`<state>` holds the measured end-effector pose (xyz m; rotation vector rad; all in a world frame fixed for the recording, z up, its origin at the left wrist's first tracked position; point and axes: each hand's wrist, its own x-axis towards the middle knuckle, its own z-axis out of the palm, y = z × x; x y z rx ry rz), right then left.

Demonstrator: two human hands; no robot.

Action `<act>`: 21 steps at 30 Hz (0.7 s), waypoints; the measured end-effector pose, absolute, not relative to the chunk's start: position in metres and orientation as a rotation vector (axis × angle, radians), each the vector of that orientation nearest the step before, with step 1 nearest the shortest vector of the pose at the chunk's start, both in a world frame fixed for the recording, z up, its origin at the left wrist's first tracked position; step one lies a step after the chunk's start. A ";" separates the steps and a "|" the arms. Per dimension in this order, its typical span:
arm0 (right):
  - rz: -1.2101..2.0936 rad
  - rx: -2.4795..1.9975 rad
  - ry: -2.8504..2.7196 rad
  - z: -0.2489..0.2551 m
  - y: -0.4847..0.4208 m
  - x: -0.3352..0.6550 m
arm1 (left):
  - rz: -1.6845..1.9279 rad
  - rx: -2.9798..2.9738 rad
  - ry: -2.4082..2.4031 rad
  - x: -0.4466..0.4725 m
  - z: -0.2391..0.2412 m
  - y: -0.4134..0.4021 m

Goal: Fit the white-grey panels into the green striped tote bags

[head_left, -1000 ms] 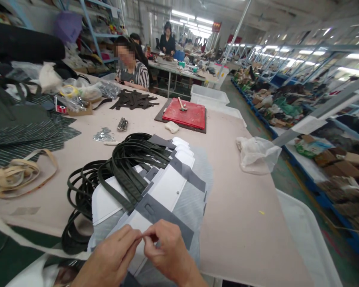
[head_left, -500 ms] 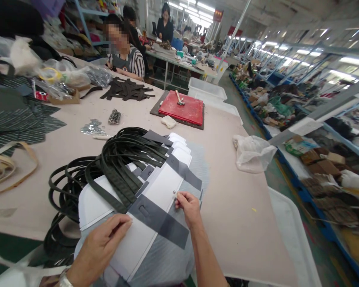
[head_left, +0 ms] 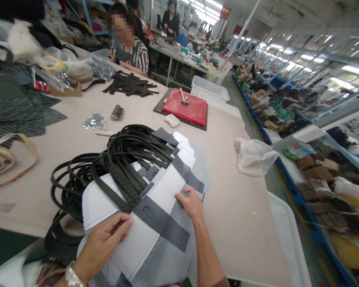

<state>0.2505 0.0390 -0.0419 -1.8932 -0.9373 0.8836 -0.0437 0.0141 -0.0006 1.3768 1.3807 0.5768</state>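
- Worktable (head_left: 242,223): panel stack (head_left: 163,255) at near edge; straps (head_left: 122,155) looped leftward, presumably out of the way.
- Left hand (head_left: 107,239): fingers curled at white strip (head_left: 137,243); cannot tell if gripping.
- Right hand (head_left: 193,205): fingers bent over panel stack; grip unclear.

The hammer (head_left: 182,95) lies on the pad (head_left: 194,113), behind the panels (head_left: 161,188).

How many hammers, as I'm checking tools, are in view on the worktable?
1. The hammer lies on the red pad, beyond the looped dark straps. Others may be hidden under the plastic bags or striped fabric.
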 end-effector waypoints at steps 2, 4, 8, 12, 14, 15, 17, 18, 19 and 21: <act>0.775 -1.943 -0.937 -0.040 0.034 0.257 | 0.587 1.371 1.358 -0.044 0.001 0.014; 0.682 -1.943 -0.939 -0.032 0.028 0.250 | 0.597 1.376 1.325 -0.045 0.003 0.015; 0.642 -1.705 -1.304 -0.001 0.024 0.193 | 0.628 1.344 1.280 -0.047 0.013 0.012; 0.495 -1.592 -1.813 0.023 0.040 0.127 | 0.610 1.327 1.257 -0.048 0.024 0.001; 0.425 -1.715 -1.892 0.027 0.051 0.111 | 0.606 1.342 1.257 -0.050 0.026 -0.008; 0.413 -1.760 -1.927 0.028 0.056 0.108 | 0.612 1.343 1.265 -0.052 0.025 -0.013; 0.407 -1.796 -2.006 0.030 0.062 0.107 | 0.664 1.331 1.271 -0.055 0.020 -0.023; 0.403 -1.790 -2.046 0.031 0.063 0.108 | 0.704 1.319 1.262 -0.056 0.017 -0.027; 0.396 -1.777 -2.082 0.033 0.064 0.110 | 0.747 1.305 1.246 -0.057 0.013 -0.031; 0.396 -1.751 -2.136 0.036 0.063 0.111 | 0.807 1.283 1.216 -0.056 0.006 -0.038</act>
